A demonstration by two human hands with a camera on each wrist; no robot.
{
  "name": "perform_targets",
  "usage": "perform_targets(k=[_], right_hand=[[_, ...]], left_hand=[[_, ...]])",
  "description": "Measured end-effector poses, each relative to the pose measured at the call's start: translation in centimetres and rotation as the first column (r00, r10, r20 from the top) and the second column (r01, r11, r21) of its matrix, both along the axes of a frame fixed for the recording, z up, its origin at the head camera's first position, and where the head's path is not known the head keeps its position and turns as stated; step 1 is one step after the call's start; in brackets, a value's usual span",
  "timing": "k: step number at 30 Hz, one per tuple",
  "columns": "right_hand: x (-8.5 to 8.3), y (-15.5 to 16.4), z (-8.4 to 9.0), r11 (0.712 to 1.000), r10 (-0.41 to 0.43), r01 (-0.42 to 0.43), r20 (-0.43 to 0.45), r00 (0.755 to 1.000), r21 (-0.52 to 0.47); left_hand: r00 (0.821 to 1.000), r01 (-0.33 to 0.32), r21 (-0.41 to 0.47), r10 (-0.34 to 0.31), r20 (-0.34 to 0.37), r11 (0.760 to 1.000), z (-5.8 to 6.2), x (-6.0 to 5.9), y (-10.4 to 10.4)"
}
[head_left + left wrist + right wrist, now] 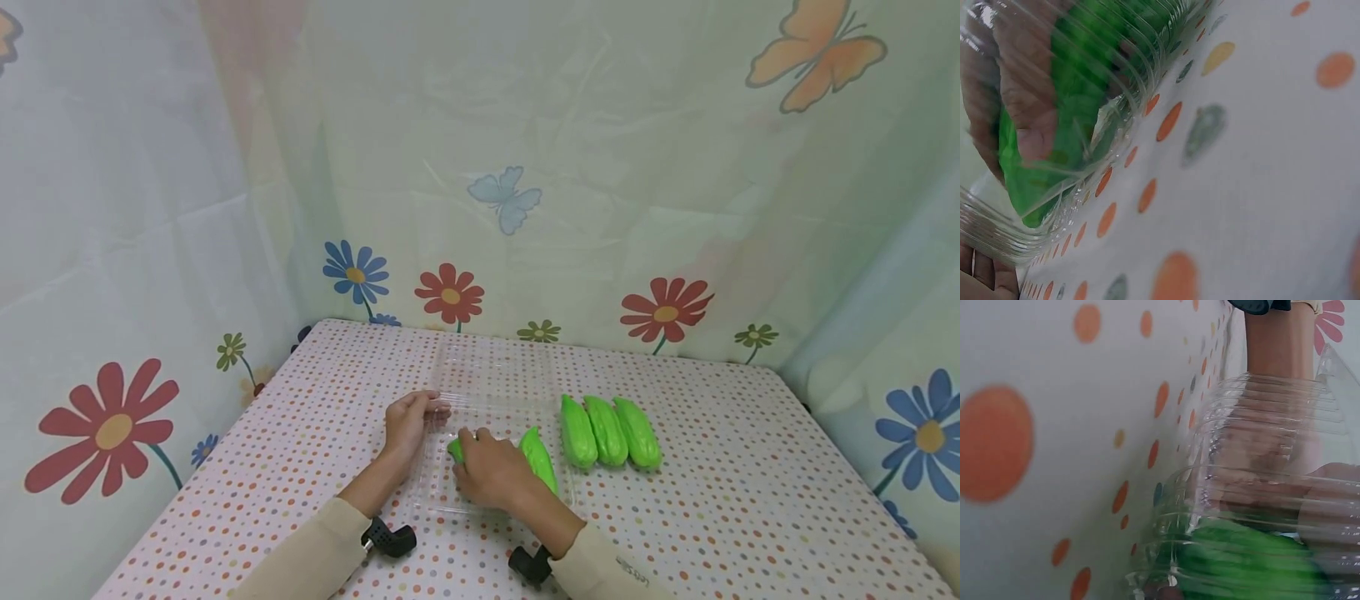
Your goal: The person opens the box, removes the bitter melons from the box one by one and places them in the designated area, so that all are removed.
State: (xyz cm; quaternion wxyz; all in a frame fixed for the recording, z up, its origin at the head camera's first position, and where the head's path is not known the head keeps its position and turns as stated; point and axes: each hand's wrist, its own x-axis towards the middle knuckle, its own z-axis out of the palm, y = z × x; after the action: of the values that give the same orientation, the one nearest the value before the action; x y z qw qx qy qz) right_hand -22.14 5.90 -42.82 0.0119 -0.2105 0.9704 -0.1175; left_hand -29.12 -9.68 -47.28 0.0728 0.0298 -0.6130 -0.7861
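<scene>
A clear plastic clamshell box [442, 502] lies on the table with its ribbed lid [491, 367] folded back behind it. My left hand [407, 425] holds the box's left edge near the hinge. Inside the box, my right hand [491, 471] grips a green ridged gourd [455, 450] at the left side; the hand covers most of it in the head view. Through the box wall, the left wrist view shows the gourd [1079, 125] between fingers and thumb. Another green gourd [538, 460] lies in the right part of the box.
Three more green gourds [607, 433] lie side by side on the table just right of the box. The dotted tablecloth [727, 483] stretches to both sides. A printed curtain [570, 250] with flowers and butterflies stands behind the table.
</scene>
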Motion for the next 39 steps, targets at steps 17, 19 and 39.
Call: perform_targets(k=[17, 19, 39], right_hand=[[-0.1, 0.0, -0.8, 0.999, 0.005, -0.008, -0.108, 0.994, -0.031], [-0.1, 0.0, -0.8, 0.999, -0.003, -0.001, -0.112, 0.994, -0.041], [0.4, 0.7, 1.6, 0.987, -0.040, 0.009, -0.191, 0.981, -0.159]], left_hand=[[1.000, 0.000, -0.022, 0.000, 0.002, 1.000, -0.1, 0.1, 0.0], [1.000, 0.002, -0.029, -0.002, 0.001, 1.000, -0.1, 0.1, 0.0], [1.000, 0.000, -0.018, 0.000, 0.019, 1.000, -0.1, -0.1, 0.0]])
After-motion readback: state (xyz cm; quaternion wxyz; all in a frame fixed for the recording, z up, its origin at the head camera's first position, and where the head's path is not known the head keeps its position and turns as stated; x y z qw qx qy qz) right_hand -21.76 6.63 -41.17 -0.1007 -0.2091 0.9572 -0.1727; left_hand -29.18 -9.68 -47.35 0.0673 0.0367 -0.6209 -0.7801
